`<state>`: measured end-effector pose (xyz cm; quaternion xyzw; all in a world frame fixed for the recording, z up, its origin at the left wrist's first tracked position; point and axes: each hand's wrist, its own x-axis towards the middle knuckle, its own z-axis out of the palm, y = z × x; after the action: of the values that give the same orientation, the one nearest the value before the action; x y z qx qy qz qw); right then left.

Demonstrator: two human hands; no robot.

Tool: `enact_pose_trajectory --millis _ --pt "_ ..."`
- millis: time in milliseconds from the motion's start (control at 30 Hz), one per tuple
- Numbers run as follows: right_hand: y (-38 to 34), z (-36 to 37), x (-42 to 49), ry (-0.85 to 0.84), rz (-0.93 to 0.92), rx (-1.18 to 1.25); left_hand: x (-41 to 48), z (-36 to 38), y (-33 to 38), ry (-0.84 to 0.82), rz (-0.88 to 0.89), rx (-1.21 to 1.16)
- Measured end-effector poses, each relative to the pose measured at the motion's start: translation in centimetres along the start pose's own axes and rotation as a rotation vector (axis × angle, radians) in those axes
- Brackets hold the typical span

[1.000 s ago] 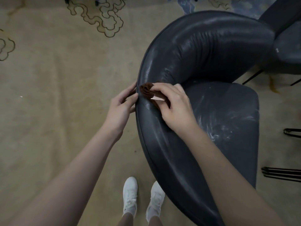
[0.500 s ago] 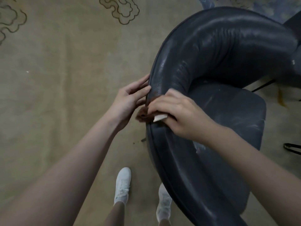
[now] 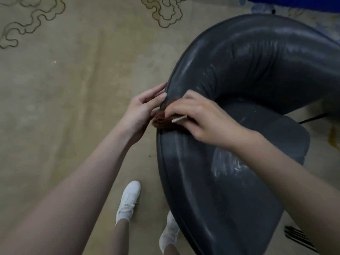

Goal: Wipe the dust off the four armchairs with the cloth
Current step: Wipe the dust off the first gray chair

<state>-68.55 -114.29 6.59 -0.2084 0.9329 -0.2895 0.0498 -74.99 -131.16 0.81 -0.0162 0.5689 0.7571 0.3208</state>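
A dark grey leather armchair (image 3: 244,74) with a curved padded back fills the right half of the view, seen from above. Pale dust streaks mark its seat (image 3: 228,166). A bunched brown cloth (image 3: 161,122) with a white tag lies on the back's left rim. My right hand (image 3: 200,116) grips the cloth and presses it against the rim. My left hand (image 3: 141,111) rests just outside the rim, its straight fingers touching the chair's edge beside the cloth.
A beige carpet (image 3: 64,107) with dark scroll patterns covers the floor to the left. My white shoes (image 3: 128,201) stand close to the chair's back. Thin black metal legs (image 3: 298,238) show at the lower right and a blue object (image 3: 294,2) at the top right.
The cloth under my right hand has slid along the back's left rim toward its outer edge. My left hand has stayed at the rim. The view has shifted as I stepped.
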Motion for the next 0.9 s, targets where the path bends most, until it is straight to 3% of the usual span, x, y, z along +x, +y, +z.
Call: enact_pose_trajectory --millis 233,433,600,733,900 --pt "-1.0 1.6 -2.6 -0.055 -0.135 0.047 -1.6 0.2 -1.4 0.082 0.068 0.010" --pt "0.3 2.2 -3.0 0.187 -0.062 0.049 -2.3 0.8 -2.2 0.114 0.103 0.001" --pt "-0.4 3.4 -5.8 0.170 -0.095 0.142 -2.4 1.4 -2.2 0.158 0.125 0.039" --pt "0.7 3.0 -5.7 0.302 -0.009 0.124 -2.6 2.2 -2.3 0.209 0.149 0.074" --pt "-0.9 4.7 -8.3 0.291 -0.020 0.230 -2.7 3.0 -2.2 0.272 0.159 0.172"
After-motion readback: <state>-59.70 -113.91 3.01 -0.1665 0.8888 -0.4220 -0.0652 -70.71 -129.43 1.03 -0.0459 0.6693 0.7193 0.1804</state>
